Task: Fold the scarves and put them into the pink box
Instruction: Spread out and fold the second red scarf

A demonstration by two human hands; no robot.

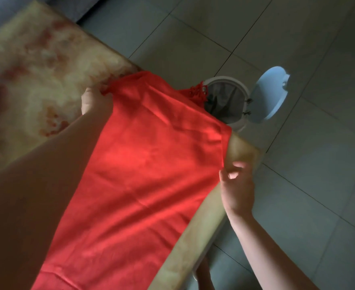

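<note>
- R hand [236, 185]: fingers loose and apart at side edge of red scarf [143, 164]; no grip, I think.
- Scarf lies spread on table [36, 70]; looks thin, limp, light. Best taken by corners.
- L hand [94, 101] pinches far fringed corner.

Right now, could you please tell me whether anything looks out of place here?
Yes: the red scarf lets its fringed corner hang past the table edge, seemingly right above the open bin on the floor, where it could dip in.
</note>
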